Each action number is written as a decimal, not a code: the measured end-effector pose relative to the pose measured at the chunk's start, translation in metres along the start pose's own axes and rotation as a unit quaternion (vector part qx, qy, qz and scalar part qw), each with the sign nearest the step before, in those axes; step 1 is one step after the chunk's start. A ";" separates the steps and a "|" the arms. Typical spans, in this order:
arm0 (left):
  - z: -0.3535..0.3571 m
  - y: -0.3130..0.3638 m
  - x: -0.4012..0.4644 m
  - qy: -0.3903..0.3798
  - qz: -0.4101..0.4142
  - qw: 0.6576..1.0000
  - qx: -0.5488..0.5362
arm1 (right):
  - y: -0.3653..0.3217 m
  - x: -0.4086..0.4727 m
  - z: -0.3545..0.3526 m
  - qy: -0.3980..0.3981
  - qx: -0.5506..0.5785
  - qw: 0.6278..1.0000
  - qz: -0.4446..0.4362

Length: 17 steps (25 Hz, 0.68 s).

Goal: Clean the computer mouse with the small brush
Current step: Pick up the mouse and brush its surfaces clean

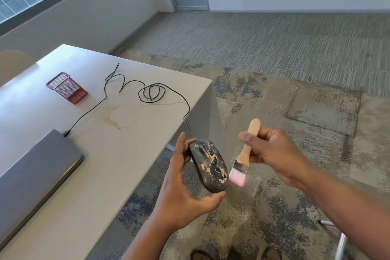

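A dark computer mouse [209,164] flecked with tan dust is held off the table's right edge, above the carpet. My left hand [181,188] grips it from the left and underneath, fingers along its left side and thumb under its rear. My right hand [272,150] grips the wooden handle of a small brush [242,158]. The brush's pink bristles point down, blurred, just right of the mouse's rear. The mouse's black cable [147,93] runs back over the table in loops.
The white table [109,154] holds a closed grey laptop [38,171] at the left, with the cable plugged into it, and a red mesh pen holder [66,87] farther back. Patterned carpet [295,95] lies below my hands. A metal chair leg [339,240] shows bottom right.
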<state>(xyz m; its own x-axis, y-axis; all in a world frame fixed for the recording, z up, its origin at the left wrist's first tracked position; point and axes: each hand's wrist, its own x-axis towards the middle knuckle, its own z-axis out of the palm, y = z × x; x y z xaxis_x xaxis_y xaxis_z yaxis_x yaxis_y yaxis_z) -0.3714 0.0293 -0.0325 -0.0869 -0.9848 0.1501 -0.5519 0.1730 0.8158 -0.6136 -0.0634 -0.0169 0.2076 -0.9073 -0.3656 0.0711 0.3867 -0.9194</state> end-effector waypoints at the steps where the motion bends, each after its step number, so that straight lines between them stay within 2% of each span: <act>1: -0.001 0.000 -0.001 -0.002 0.000 1.000 0.005 | -0.003 0.000 -0.004 0.017 0.011 1.000 -0.017; 7: -0.002 0.001 -0.004 -0.012 -0.023 0.998 0.052 | -0.015 -0.008 -0.016 0.073 0.060 0.991 -0.094; 12: 0.000 0.006 -0.005 -0.015 -0.032 0.997 0.071 | -0.017 -0.015 -0.009 0.028 0.148 0.984 -0.096; 17: 0.001 0.011 -0.005 -0.011 -0.031 0.993 0.109 | -0.015 -0.017 -0.007 -0.023 0.159 0.981 -0.109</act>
<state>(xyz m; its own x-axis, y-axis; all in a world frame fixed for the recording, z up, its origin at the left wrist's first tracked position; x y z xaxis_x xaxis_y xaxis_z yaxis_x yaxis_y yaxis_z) -0.3778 0.0359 -0.0247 -0.0634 -0.9940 0.0891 -0.7235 0.1073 0.6820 -0.6248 -0.0547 0.0023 0.1964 -0.9686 -0.1522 0.4184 0.2231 -0.8804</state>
